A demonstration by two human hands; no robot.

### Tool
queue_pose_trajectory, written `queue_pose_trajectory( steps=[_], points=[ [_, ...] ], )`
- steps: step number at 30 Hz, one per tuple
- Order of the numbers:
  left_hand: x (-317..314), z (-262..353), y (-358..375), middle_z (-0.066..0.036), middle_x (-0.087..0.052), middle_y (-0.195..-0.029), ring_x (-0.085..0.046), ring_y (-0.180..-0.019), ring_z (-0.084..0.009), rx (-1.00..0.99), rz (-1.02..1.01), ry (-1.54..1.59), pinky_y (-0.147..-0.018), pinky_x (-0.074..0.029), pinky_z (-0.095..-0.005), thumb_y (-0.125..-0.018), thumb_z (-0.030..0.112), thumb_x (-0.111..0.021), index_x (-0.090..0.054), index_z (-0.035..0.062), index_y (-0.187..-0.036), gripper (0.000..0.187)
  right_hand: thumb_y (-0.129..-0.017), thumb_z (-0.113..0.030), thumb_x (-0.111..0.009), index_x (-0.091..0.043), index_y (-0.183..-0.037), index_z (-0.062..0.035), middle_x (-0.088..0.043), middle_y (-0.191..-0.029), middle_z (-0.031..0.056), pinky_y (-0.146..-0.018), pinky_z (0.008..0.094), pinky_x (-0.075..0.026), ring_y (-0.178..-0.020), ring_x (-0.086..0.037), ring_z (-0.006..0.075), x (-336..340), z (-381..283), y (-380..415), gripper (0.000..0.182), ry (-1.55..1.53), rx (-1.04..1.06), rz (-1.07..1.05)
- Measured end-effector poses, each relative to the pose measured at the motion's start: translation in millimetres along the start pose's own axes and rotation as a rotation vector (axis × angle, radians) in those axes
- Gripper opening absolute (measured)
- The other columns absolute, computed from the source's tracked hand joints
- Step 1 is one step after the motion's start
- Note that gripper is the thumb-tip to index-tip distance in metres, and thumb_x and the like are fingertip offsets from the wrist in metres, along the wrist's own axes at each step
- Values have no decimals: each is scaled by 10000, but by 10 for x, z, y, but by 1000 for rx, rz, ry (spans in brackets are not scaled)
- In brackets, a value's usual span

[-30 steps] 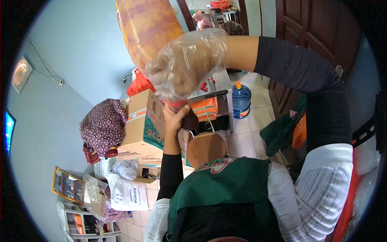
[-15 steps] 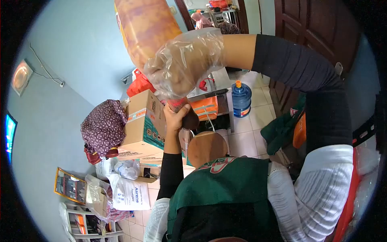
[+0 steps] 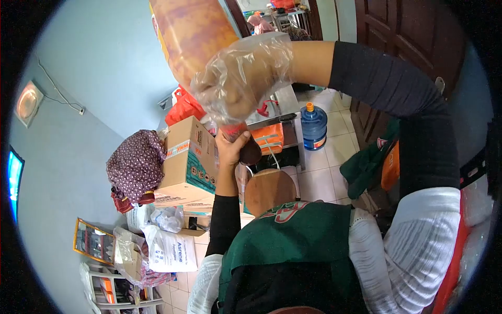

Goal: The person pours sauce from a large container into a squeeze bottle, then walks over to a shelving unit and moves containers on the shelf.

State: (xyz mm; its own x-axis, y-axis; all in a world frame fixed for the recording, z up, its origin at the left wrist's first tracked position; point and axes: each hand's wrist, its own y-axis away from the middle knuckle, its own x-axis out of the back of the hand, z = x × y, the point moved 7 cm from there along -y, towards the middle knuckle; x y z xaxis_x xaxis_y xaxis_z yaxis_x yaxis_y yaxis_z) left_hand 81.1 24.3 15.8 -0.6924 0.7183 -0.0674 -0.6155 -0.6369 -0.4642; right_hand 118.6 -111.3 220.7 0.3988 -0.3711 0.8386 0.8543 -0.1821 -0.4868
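Observation:
My right hand (image 3: 235, 86), in a loose clear plastic glove, is closed in a fist at the lower end of a large orange-brown mottled package (image 3: 196, 36). What its fingers grip is hidden by the glove. Just below, my bare left hand (image 3: 229, 149) is wrapped round a dark brown item (image 3: 251, 153) with a red-marked upper part, its thumb across the front. The top of that item meets the gloved fist. Whether it joins the package cannot be seen.
Left of my hands stands a cardboard box (image 3: 183, 162), with a patterned cloth (image 3: 137, 165) beside it. An orange bag (image 3: 268, 138) sits under a metal table. A blue water jug (image 3: 314, 128) stands on the tiles. A round wooden surface (image 3: 269, 191) lies close to my apron.
Both hands and the dark item have shifted slightly right, with my left hand a little lower in view. Their grips look the same.

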Motion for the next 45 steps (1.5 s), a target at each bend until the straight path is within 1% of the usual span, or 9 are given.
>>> queue_pose_trajectory(
  steps=[1, 4, 7, 10, 13, 25, 31, 41, 45],
  points=[
    [-4, 4, 4, -50, -615, -863, -569, -756, -126, 20, -9, 7, -709, -466, -278, -681, 120, -754, -542, 2, -964, 373, -661, -106, -625, -589, -786, -135, -590, -803, -29, -799, 265, -476, -771, -593, 132, -16, 53, 26, 134, -123, -72, 26],
    [29, -59, 20, -46, -614, -860, -570, -753, -124, -34, 8, -23, -709, -468, -274, -680, 122, -757, -547, 5, -962, 371, -665, -122, -624, -603, -741, -124, -591, -753, -15, -820, 268, -480, -800, -602, 140, -47, -282, -99, 79, 798, 175, -262],
    [10, -81, 39, -49, -614, -876, -570, -774, -127, 50, -23, 19, -730, -467, -277, -675, 137, -767, -546, 3, -977, 397, -682, -122, -628, -601, -827, -107, -607, -807, 7, -830, 275, -482, -834, -608, 162, -98, -349, -74, 149, 882, 230, -285],
    [1, -39, 65, -52, -613, -881, -571, -778, -129, -12, -1, 16, -736, -467, -278, -674, 137, -767, -544, 3, -985, 405, -698, -122, -631, -600, -914, -89, -623, -860, 30, -840, 282, -485, -869, -614, 184, -107, -354, -69, 220, 972, 305, -323],
    [-6, -4, 92, -54, -612, -882, -571, -772, -129, 36, -5, -11, -733, -467, -279, -672, 139, -768, -542, 4, -989, 412, -617, -149, -632, -627, -746, -144, -608, -840, 6, -670, 240, -514, -828, -592, 185, -62, -422, -88, 129, 984, 426, -207],
    [-15, 27, 44, -49, -595, -832, -566, -736, -134, -37, 12, -33, -687, -470, -285, -684, 126, -736, -531, 13, -958, 361, -661, -129, -613, -573, -861, -173, -586, -842, -42, -880, 295, -448, -870, -578, 131, -100, -374, 16, 209, 1159, 486, -178],
    [-26, 6, 21, -54, -600, -836, -573, -733, -134, -5, 7, -33, -681, -477, -289, -683, 121, -738, -528, 13, -957, 362, -653, -125, -632, -590, -750, -175, -577, -784, -39, -851, 291, -462, -818, -581, 139, -173, -381, 40, 116, 1213, 476, -226],
    [-17, 112, 5, -60, -612, -827, -579, -718, -128, -25, -3, -53, -671, -482, -276, -677, 115, -746, -535, 1, -944, 359, -657, -126, -631, -585, -769, -157, -576, -793, -32, -851, 293, -454, -833, -571, 145, -157, -281, -36, 125, 1154, 439, -197],
    [5, 151, 8, -42, -626, -872, -586, -777, -120, -17, -6, 10, -731, -474, -275, -671, 86, -764, -576, 14, -953, 346, -658, -126, -630, -583, -777, -150, -576, -796, -29, -851, 294, -451, -839, -567, 148, -165, -261, -77, 130, 1153, 424, -196]
  ],
)
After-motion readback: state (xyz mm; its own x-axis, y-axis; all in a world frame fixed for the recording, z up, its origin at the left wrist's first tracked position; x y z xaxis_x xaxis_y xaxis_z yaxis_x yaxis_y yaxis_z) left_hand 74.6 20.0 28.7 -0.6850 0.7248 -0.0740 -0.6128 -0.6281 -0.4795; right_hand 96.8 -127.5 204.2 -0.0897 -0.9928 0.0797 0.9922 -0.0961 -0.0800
